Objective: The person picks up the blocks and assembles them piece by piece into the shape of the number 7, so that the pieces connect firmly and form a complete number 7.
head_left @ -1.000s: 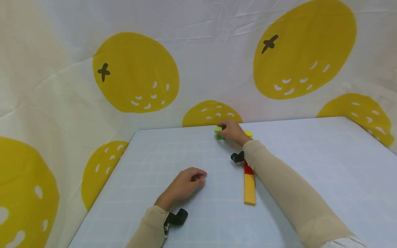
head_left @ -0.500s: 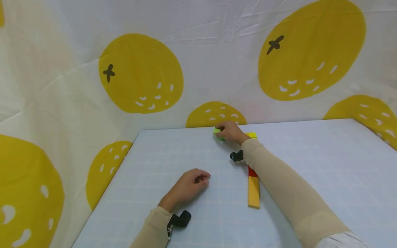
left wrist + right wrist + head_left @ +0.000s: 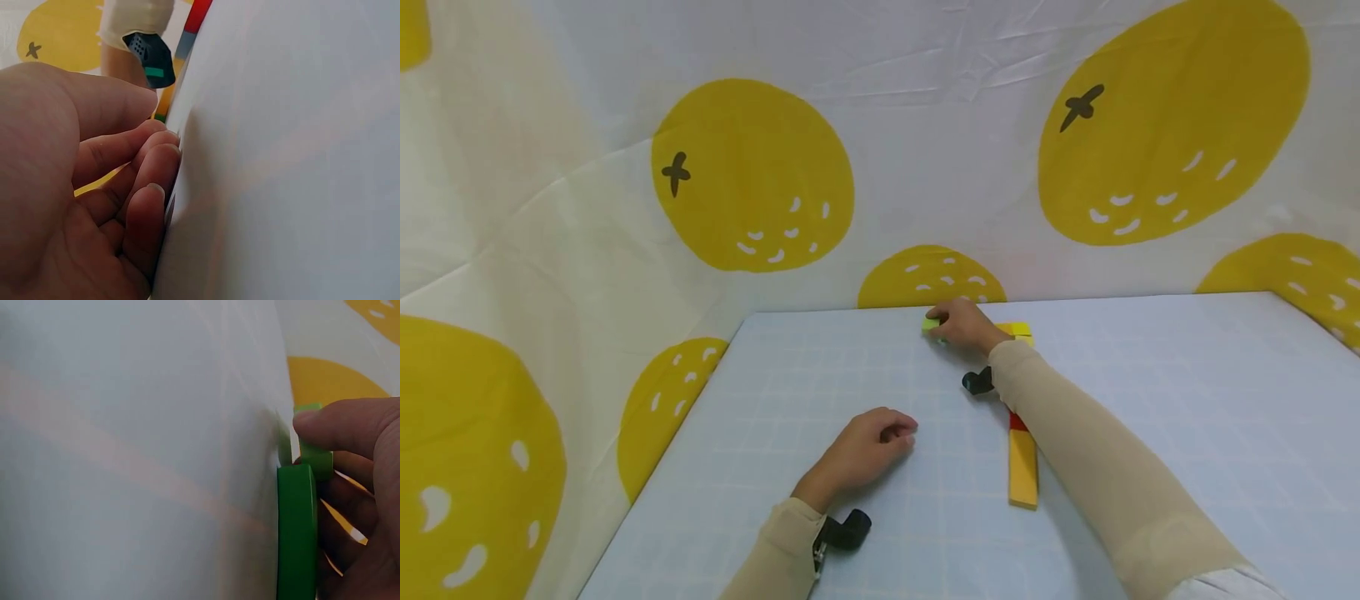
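My right hand [image 3: 964,325] is at the far side of the table, pinching a small light green block [image 3: 930,326] between thumb and fingers. In the right wrist view, this light green block [image 3: 320,464] is beside the end of a longer dark green block [image 3: 297,531]; whether they touch cannot be told. The hand covers most of the dark green block in the head view. My left hand [image 3: 868,447] rests on the table nearer the front, its fingers loosely curled around nothing, as the left wrist view also shows.
A line of flat blocks runs under the right forearm: an orange block [image 3: 1022,471] nearest, then a red block [image 3: 1017,422], partly hidden. Yellow blocks [image 3: 1021,328] lie at the far end. A blue-grey block [image 3: 185,44] shows in the left wrist view. A fruit-printed curtain [image 3: 910,167] hangs behind the table.
The right hand has lowered the light green block from above the dark green one and shifted it left to its end. The left hand stays put; the head view has turned slightly left.
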A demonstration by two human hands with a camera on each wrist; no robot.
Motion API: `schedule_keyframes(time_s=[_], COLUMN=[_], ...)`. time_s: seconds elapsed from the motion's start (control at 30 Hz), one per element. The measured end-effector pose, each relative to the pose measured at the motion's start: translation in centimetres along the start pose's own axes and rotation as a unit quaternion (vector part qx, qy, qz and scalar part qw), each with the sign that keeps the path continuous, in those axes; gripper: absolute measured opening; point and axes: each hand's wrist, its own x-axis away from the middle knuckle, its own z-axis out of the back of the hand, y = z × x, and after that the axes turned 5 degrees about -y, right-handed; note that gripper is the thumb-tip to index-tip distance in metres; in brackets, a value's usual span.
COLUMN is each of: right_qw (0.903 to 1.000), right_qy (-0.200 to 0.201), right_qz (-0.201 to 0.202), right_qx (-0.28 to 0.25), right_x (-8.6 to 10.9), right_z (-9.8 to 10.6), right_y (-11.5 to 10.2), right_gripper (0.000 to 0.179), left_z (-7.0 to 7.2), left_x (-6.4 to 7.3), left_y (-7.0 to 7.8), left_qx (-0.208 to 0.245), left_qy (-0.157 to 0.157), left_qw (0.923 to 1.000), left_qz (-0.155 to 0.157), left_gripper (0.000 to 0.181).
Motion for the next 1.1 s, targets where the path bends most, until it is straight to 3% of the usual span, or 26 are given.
schedule_keyframes(time_s=[0.43, 0.6, 1.1], right_qw=[0.9978, 0.9979, 0.9973], right_qy=[0.003, 0.001, 0.004], right_qz=[0.022, 0.003, 0.028], right_qx=[0.062, 0.064, 0.068], right_x=[-0.1, 0.6, 1.2], right_z=[-0.6, -0.3, 0.0], right_y=[-0.3, -0.2, 0.5], right_gripper=[0.04, 0.04, 0.041], left_z=[0.2, 0.0, 0.0], left_x=[0.1, 0.0, 0.0], left_y=[-0.3, -0.1, -0.1], left_qx=[-0.01, -0.004, -0.013], left_qy=[0.008, 0.007, 0.012], left_qw=[0.9999, 1.0, 0.9997], left_qz=[-0.004, -0.005, -0.016], left_gripper=[0.021, 0.02, 0.019])
